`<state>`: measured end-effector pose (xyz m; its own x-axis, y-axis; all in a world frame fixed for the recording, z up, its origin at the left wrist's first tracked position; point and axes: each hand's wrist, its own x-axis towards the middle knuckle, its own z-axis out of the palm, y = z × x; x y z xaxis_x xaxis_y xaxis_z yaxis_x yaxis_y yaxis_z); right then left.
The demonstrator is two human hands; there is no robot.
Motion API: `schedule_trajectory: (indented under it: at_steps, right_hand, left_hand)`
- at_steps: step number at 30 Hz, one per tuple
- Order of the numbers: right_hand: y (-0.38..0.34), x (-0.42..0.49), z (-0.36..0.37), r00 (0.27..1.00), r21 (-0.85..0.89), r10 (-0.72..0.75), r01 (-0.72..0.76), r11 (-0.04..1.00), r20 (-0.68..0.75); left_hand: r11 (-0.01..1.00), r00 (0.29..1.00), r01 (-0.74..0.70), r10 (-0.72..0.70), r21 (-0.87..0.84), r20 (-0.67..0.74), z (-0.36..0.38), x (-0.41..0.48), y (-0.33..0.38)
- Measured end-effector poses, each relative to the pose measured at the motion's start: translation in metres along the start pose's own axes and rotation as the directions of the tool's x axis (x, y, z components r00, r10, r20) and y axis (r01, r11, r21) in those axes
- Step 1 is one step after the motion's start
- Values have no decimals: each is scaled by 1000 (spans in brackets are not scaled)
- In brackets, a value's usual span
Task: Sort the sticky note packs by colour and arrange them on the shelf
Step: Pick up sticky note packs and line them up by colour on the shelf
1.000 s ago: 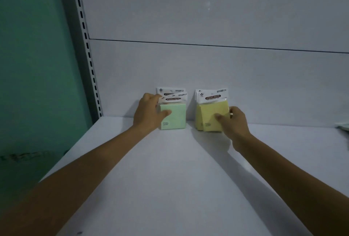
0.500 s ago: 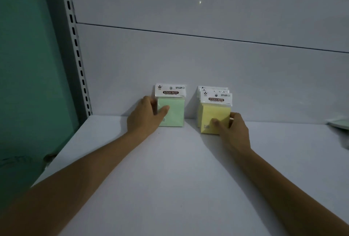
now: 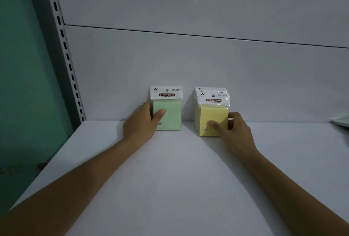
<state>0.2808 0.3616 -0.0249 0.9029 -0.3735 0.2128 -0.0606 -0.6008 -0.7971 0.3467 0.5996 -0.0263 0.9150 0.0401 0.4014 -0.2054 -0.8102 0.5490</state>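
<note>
The green pack (image 3: 167, 112) is gripped by the left hand (image 3: 140, 122), the yellow stack (image 3: 212, 116) by the right hand (image 3: 233, 131). If released abruptly, the upright packs may be toppled forward onto the shelf (image 3: 179, 179).

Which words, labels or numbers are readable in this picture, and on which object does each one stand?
"STICKY NOTE": on the white header card of the green pack, in a dark banner.
"STICKY NOTE": on the header card of the front yellow pack.
Small print and logo on both cards: too small to read.
Small print low on the pack faces: blurred.
Headers of the yellow packs behind: mostly hidden, unreadable.
</note>
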Motion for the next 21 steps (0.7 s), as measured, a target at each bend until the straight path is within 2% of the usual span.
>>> schedule_trajectory:
  at_steps: [8,16,21]
  right_hand:
    - [-4,-3,1,1000,-107,-1,5,994,30]
    - [-2,-1,1,1000,-98,-5,6,995,12]
    - [-1,0,1,1000,-98,-10,11,995,17]
  left_hand:
    - [992,997,69,-65,-105,38,0,3,-3]
    - [993,998,61,-59,-103,31,1,4,-3]
    - [975,996,87,-81,-203,39,1,3,-4]
